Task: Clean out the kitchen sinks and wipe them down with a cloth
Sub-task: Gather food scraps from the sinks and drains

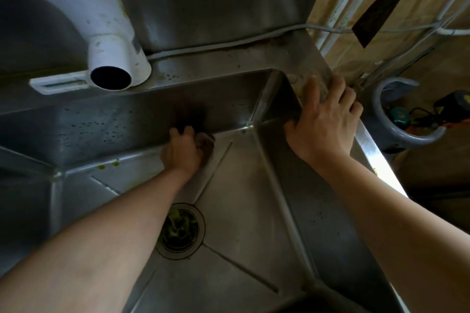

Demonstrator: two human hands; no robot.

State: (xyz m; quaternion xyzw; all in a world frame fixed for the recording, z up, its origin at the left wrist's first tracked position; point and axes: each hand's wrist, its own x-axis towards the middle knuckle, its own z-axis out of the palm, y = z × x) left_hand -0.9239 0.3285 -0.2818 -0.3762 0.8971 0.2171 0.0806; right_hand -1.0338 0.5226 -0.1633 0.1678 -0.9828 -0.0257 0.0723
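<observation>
While my left hand [183, 150] reaches down to the far edge of the sink [244, 211] floor, its fingers are curled around a small dark cloth [205, 143], which it holds against the seam where the floor meets the back wall. Most of the cloth lies under and just right of the knuckles, with only a crumpled corner showing beyond them. My right hand [324, 119] rests on the sink's right rim near the far corner: the fingers are spread over the top of the rim and the thumb hooks over its inner edge onto the side wall, so the hand grips the rim. Near the middle of the floor, closer to me than the cloth and partly hidden by my left forearm, is the drain [181, 230], holding green scraps. Two small green specks [109, 164] lie at the foot of the back wall, left of the cloth. A white pipe [114, 66] opens above the back ledge, well left of my right hand.
</observation>
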